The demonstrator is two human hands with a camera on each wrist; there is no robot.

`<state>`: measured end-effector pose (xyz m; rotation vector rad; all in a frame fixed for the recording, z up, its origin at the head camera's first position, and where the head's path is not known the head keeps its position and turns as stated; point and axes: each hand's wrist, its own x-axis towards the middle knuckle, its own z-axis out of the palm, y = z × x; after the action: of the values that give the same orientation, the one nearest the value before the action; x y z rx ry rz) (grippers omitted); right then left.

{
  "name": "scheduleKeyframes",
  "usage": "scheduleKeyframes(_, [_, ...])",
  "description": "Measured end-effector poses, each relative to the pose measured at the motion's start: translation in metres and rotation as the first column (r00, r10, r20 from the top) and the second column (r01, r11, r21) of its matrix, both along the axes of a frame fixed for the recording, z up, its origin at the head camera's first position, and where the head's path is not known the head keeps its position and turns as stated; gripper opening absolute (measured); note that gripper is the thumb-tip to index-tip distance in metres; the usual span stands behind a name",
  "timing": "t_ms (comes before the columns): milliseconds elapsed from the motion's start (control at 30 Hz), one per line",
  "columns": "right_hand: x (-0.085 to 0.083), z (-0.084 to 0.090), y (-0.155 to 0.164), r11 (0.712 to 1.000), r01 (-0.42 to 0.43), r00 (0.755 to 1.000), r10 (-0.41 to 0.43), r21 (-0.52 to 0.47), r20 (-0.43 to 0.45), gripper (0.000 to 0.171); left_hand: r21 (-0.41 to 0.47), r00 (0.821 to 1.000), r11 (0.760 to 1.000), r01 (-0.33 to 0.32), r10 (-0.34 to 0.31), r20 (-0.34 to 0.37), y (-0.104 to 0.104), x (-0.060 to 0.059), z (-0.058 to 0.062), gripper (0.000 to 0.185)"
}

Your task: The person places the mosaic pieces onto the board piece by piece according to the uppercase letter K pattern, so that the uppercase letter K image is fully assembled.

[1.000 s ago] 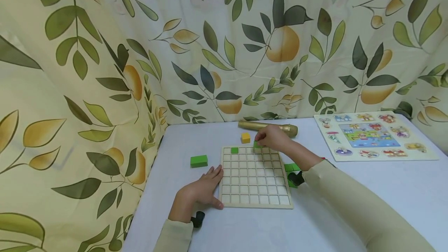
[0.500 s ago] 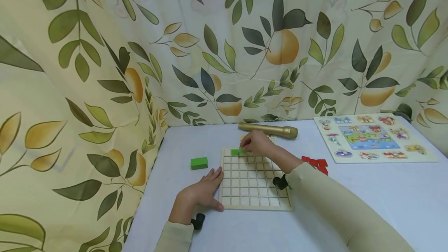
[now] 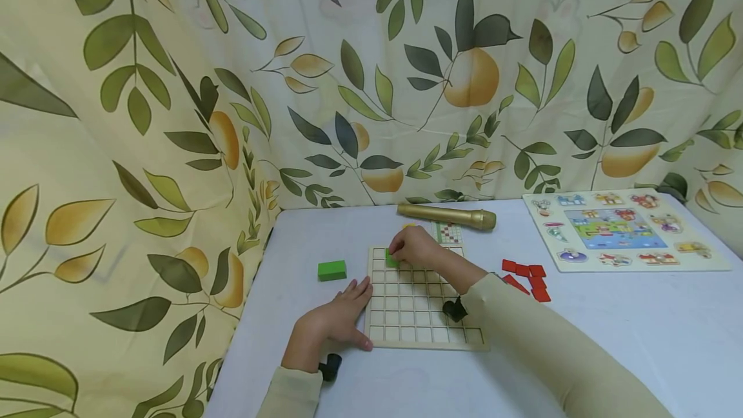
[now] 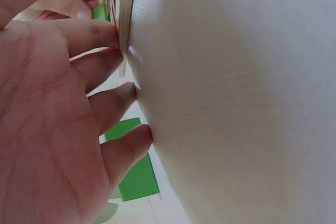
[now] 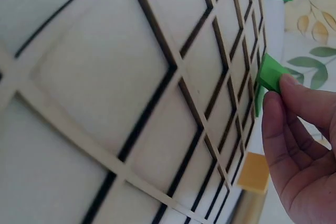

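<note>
A wooden grid board (image 3: 428,346) lies on the white table. My right hand (image 3: 416,249) is over its upper left part, where thumb and fingers pinch a small green tile (image 5: 271,73). Just behind it in the right wrist view, another green tile (image 5: 258,103) sits at the board's edge. My left hand (image 3: 339,320) rests spread at the board's left side, fingertips touching the wooden edge and the table. Beyond those fingers stands a green block (image 3: 332,270). An orange block (image 5: 253,171) is mostly hidden behind my right hand in the head view.
A gold microphone (image 3: 447,216) lies at the back, with a small patterned card (image 3: 449,233) in front of it. Several red tiles (image 3: 538,281) lie right of my forearm. A picture puzzle board (image 3: 551,257) is at the back right. A leaf-print curtain (image 3: 371,82) hangs behind.
My right hand has moved left along the board's far edge, then slightly nearer, carrying the green tile. Its arm now covers the green tiles at the right; the red ones show. The left hand stays still.
</note>
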<state>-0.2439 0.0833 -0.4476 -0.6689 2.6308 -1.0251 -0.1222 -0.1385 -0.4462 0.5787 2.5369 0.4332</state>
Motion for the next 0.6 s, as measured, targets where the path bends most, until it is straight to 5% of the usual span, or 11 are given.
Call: scheduleKeyframes(600, [0.0053, -0.0057, -0.0087, 0.995, -0.041, 0.995, 0.049, 0.094, -0.083, 0.006, -0.005, 1.000, 1.000, -0.014, 0.014, -0.011, 0.0009, 0.0001, -0.0002, 0.113])
